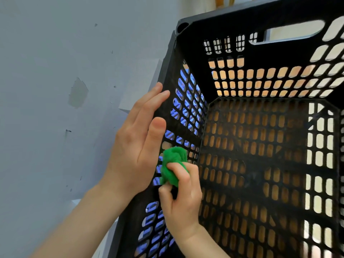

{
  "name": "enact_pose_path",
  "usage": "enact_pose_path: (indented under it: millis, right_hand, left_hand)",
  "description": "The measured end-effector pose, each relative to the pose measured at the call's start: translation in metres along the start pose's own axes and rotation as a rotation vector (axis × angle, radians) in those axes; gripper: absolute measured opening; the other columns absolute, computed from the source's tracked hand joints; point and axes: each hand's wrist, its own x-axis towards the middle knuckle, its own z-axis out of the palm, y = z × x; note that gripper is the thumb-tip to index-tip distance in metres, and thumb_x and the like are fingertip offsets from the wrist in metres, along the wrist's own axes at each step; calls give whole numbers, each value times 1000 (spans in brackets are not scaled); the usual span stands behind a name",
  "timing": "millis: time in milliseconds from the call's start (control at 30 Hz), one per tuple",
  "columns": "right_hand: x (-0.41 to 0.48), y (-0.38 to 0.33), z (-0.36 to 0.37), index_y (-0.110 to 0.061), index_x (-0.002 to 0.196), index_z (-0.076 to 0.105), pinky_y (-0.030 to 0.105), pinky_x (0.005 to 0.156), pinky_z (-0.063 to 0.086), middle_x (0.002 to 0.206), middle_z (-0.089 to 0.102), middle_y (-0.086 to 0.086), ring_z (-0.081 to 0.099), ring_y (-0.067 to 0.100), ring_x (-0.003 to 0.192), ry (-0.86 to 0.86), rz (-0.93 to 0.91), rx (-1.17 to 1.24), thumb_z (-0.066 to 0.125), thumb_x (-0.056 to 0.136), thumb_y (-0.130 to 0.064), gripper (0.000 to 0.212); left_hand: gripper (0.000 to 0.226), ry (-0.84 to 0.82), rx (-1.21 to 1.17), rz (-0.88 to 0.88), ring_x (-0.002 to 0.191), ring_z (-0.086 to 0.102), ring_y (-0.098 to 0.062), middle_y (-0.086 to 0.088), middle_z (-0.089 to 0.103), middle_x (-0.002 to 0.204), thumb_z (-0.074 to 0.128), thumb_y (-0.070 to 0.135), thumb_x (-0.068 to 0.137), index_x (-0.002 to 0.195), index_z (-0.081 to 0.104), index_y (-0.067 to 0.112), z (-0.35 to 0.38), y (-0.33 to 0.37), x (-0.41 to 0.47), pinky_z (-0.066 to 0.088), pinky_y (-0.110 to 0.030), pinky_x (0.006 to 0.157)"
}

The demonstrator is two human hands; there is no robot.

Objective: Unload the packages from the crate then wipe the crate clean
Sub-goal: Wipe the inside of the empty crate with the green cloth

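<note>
Crate [260, 146]: black slotted plastic, empty, tilted beside wall; likely light and stiff, best gripped at rim or handle slot; left hand [137, 142] flat outside, unclenched; right hand [182, 198] clutching cloth [172, 164] against inner side

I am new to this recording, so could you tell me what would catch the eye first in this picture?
The big black crate fills the right side, tipped so that one looks into its empty, slotted inside. Against its left wall, the right hand presses a bright green cloth, the only vivid colour here. The left hand lies flat and open on the outside of that same wall.
</note>
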Motion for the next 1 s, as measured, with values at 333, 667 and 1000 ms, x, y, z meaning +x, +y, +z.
enact_pose_path:
  millis: [333,667,1000]
  right_hand:
    - [-19,63,-17,-29,121,48,13,74,38,105,47,-16,51,-2,93,-172,648,-227,54,92,-15,33]
    - [74,-31,-2,-22,137,47,19,96,43,124,56,-15,54,2,117,88,257,204,59,87,-13,52]
    - [63,17,2,-16,142,43,33,111,36,146,44,2,38,14,137,-58,49,37,47,90,-13,52]
  left_hand:
    - [45,3,15,-19,140,34,-3,7,39,152,29,31,102,141,47,17,0,0,0,27,-20,114]
    - [45,19,-6,-9,139,35,-1,9,41,150,30,35,101,142,43,22,0,0,0,27,-14,111]
    - [48,29,-33,-18,139,35,0,15,41,150,30,35,101,145,41,20,0,0,-1,27,-12,109]
